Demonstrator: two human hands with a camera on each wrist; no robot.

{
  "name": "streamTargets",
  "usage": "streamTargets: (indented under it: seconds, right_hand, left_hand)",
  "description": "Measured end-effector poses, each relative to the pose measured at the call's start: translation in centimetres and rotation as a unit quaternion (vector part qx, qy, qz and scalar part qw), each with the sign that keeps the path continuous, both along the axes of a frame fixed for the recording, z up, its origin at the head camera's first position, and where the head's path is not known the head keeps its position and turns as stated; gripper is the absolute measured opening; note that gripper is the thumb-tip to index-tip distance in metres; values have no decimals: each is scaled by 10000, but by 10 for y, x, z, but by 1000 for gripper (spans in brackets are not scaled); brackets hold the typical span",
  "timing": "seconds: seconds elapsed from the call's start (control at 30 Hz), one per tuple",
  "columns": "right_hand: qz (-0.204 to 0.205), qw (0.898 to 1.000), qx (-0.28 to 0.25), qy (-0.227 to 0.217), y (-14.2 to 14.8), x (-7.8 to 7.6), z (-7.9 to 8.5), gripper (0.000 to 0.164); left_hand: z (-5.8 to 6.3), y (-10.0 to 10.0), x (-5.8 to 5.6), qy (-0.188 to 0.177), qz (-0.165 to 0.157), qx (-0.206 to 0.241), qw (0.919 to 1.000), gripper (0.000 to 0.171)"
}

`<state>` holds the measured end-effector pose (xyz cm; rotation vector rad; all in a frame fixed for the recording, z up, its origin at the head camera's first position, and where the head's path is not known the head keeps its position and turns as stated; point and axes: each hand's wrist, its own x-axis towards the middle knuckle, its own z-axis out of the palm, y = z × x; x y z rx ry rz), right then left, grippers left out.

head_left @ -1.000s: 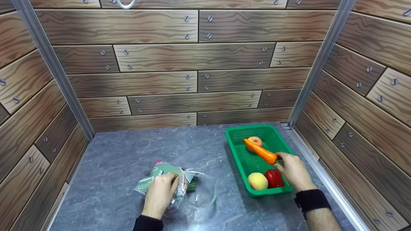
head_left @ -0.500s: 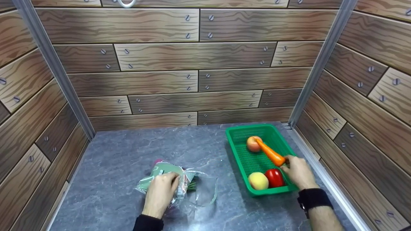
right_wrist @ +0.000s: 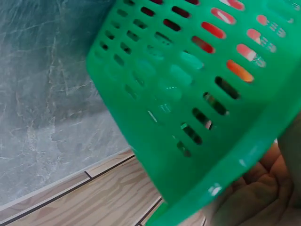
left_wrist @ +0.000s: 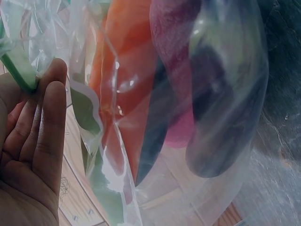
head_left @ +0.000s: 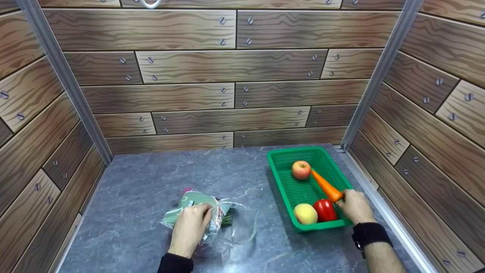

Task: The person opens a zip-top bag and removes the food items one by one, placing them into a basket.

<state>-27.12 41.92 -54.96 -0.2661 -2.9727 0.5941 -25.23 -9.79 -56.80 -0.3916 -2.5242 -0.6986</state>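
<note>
My left hand (head_left: 191, 227) pinches the edge of a clear plastic bag (head_left: 197, 199) with green print, lying on the grey tabletop. Through its film in the left wrist view show an orange piece (left_wrist: 129, 70), a pink one (left_wrist: 176, 37) and a dark purple, eggplant-like one (left_wrist: 211, 122). My right hand (head_left: 356, 206) reaches over the right side of a green basket (head_left: 282, 191) and holds a carrot (head_left: 326, 185) by its thick end, the leafy top hidden by the fingers. The carrot's tip points at a red-yellow apple (head_left: 301, 170).
A yellow round fruit (head_left: 305, 214) and a red pepper (head_left: 324, 210) sit in the basket's near end. Wood-patterned walls (head_left: 189, 68) close in the back and both sides. A metal rail (head_left: 394, 223) runs along the tabletop's right edge.
My right hand has moved right and slightly toward me, swinging the carrot off the apple and lower into the basket. My left hand and the bag have stayed put.
</note>
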Motion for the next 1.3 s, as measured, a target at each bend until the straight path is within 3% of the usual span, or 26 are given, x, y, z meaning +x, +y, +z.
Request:
streamTargets:
  seconds: [0.23,0.57,0.77,0.93,1.3]
  right_hand:
    - [-97,9996,90,-252,2,2,-3,24]
    - [70,9988,89,-470,2,2,-7,15]
    - [70,9984,132,-548,-3,1,-2,35]
    - [78,9997,-3,-228,-19,1,9,47]
    - [397,9968,-159,679,-63,2,34,49]
  left_hand:
    - [-1,0,-1,33,-7,-17,10000,6]
    - [-1,1,-1,-44,-18,14,10000,7]
    - [-2,1,0,33,-27,-7,10000,7]
    - [-2,1,1,142,-14,-3,9999,8]
    - [-1,0,1,-21,-3,28,10000,5]
